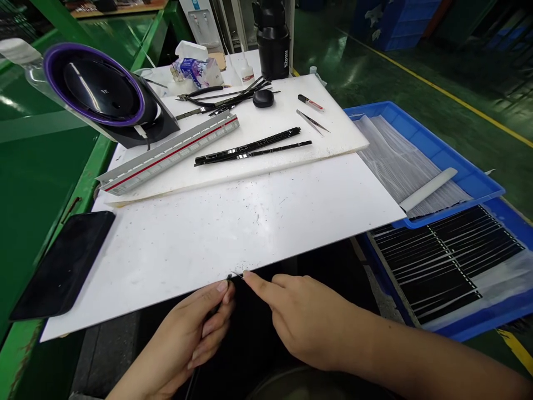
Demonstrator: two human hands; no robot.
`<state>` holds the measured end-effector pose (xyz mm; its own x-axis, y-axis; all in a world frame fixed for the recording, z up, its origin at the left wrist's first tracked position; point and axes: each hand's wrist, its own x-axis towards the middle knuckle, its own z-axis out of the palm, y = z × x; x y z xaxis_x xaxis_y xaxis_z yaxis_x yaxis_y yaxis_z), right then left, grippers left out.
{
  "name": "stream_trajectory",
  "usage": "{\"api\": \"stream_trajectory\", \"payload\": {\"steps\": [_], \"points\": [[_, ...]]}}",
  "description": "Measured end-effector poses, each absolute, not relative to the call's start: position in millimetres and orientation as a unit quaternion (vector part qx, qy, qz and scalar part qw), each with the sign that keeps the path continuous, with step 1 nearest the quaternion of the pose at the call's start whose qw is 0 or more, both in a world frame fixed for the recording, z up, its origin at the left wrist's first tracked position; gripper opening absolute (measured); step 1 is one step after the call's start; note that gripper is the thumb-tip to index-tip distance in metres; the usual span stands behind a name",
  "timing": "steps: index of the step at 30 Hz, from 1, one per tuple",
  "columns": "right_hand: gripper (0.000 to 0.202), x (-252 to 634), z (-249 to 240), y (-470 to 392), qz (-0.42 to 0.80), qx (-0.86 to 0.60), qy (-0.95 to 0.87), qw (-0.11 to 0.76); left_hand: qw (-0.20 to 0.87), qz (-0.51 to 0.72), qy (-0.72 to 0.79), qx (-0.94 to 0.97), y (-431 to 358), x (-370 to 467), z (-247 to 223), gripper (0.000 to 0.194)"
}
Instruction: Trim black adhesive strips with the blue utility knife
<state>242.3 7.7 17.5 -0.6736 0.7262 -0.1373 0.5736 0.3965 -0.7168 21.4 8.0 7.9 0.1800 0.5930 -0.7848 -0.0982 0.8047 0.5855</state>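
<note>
At the front edge of the white board point(233, 222), my left hand point(202, 319) pinches a small dark strip point(229, 277), most of which is hidden by the fingers. To its right my right hand point(297, 311) is closed around a thin pointed metal tool point(237, 274), with the index finger stretched along it. The tool's tip points at the strip's end. Several black strips point(250, 147) lie on the white foam slab point(333, 133), near a grey ruler-like bar point(170, 155) with a red line. Tweezers point(312, 121) rest at the slab's right.
A dark phone point(62, 266) lies at the left edge. Behind stand a round purple-rimmed device point(100, 86), pliers point(202, 94), a small black case point(263, 98), a tissue box point(200, 69) and a black bottle point(272, 44). Blue trays point(441, 139) of strips are at the right.
</note>
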Motion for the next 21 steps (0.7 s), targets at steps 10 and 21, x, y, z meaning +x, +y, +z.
{"api": "stream_trajectory", "payload": {"steps": [10, 21], "points": [[0.063, 245.5, 17.3, 14.9, 0.421, -0.381, -0.815, 0.113, 0.745, 0.201, 0.598, 0.214, 13.4, 16.0, 7.9, 0.041], [0.067, 243.5, 18.5, 20.0, 0.354, -0.363, -0.858, 0.089, 0.734, 0.194, 0.617, 0.207, 9.9, 16.9, 5.0, 0.049]]}}
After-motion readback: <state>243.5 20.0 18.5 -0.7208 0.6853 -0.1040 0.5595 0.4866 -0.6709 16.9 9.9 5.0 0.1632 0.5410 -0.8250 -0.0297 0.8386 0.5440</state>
